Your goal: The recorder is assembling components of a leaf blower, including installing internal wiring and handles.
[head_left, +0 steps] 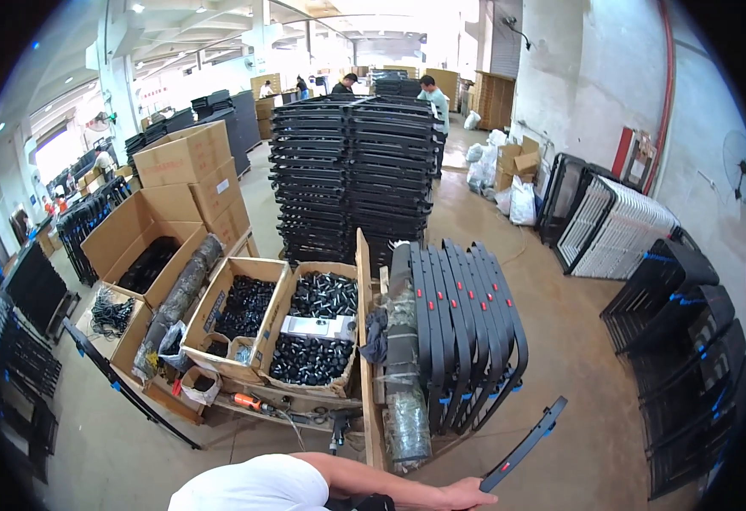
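My left arm, in a white sleeve, reaches across the lower edge to the right. At its end my left hand (467, 494) is closed round the lower end of a curved black frame bar (524, 448), which tilts up to the right and bears a small red mark. The rest of the bar below the hand is cut off by the picture's edge. My right hand is not in view. Beyond the held bar stands a row of similar curved black frames (467, 324) with red marks, leaning beside a plastic-wrapped roll (405, 383).
Cardboard boxes of black fittings (313, 358) stand on a bench behind a wooden board (368, 341). An orange-handled tool (249, 401) lies at its front edge. Tall stacked black frames (352, 170) rise beyond; more frames (688, 341) line the right. Several people are in the background.
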`<state>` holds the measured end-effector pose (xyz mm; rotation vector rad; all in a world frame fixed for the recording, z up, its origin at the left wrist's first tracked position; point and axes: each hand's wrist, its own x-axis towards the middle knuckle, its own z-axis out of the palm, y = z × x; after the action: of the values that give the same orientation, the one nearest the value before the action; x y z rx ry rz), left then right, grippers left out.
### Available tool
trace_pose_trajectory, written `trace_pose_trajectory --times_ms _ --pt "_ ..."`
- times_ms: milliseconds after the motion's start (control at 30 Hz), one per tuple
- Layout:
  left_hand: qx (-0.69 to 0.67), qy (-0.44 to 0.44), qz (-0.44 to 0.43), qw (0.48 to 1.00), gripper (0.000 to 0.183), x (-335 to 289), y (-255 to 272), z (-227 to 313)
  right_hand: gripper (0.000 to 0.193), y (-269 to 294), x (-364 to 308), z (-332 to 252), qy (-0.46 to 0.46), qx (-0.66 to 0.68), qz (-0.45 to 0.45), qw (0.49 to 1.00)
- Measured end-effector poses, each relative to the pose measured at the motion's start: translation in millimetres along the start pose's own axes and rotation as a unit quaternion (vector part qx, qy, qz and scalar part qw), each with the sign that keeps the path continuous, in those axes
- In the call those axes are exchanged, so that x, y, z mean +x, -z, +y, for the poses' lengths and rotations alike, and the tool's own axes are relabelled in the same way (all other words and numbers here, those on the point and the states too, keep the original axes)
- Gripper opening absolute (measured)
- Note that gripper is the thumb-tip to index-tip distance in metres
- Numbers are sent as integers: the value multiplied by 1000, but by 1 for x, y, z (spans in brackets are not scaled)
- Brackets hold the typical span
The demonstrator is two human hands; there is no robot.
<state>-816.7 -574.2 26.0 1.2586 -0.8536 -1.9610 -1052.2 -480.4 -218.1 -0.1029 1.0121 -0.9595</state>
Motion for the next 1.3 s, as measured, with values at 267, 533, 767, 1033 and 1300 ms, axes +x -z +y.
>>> trace_pose_trajectory --times_ms 267,533,767,1033,1300 --pt "35 -62 -93 993 32 -82 97 43 48 -125 12 -17 118 36 84 989" --pt "-155 -160 -163 961 17 -251 298 61 41 -210 -25 20 238 51 184 952" --pt "-19 -328 499 802 11 -391 490 -19 42 -405 -165 29 382 -13 -80 920" --pt "-87 -197 683 698 22 -560 709 -169 31 -505 -187 152 344 -109 53 931" --pt "-60 55 720 689 30 -667 801 -196 26 -588 -127 266 331 -179 -88 922"
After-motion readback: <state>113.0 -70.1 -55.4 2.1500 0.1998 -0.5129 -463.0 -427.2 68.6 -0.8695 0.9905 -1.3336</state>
